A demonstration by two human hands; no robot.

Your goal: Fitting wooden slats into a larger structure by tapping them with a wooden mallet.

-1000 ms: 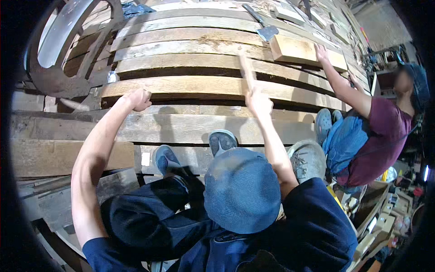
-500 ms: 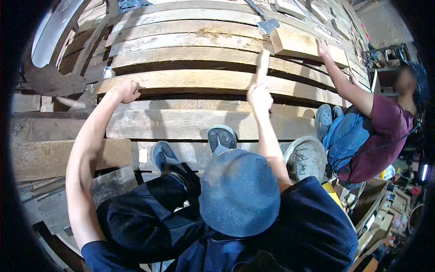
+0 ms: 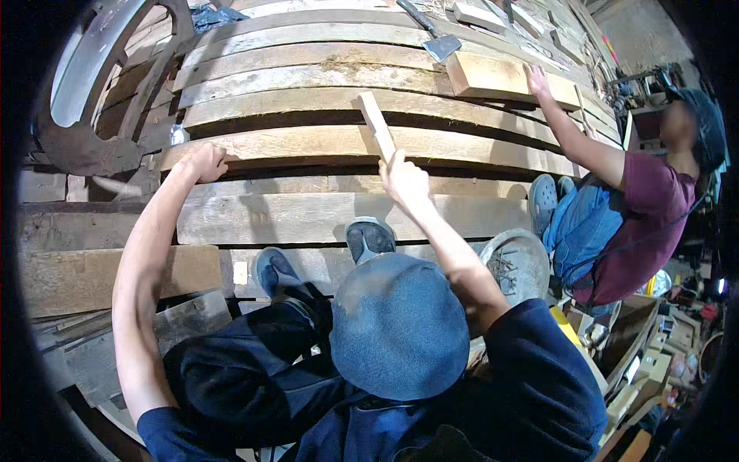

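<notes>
My right hand (image 3: pixel 404 182) is closed around the lower end of a pale wooden stick (image 3: pixel 375 123), which slants up and to the left across a long wooden beam (image 3: pixel 300 148). Near the left end of that beam, my left hand (image 3: pixel 205 162) is curled into a fist at its near edge. What its fingers hold, if anything, is hidden. Planks lie side by side beyond and below the beam. On the right, another person's hand (image 3: pixel 536 81) rests on a thick squared timber (image 3: pixel 500 75).
A hatchet (image 3: pixel 441 48) lies on the far planks. A dark metal frame (image 3: pixel 85 146) stands at the left. To the right, a bucket (image 3: pixel 525 266) holding nails or thin sticks stands by the co-worker (image 3: pixel 654 208). A crowded open wooden box (image 3: pixel 631 331) sits at lower right.
My right hand has swung left along the beam, and the stick has gone from nearly upright to leaning left. My left hand stays by the beam's left end, shifted slightly.
</notes>
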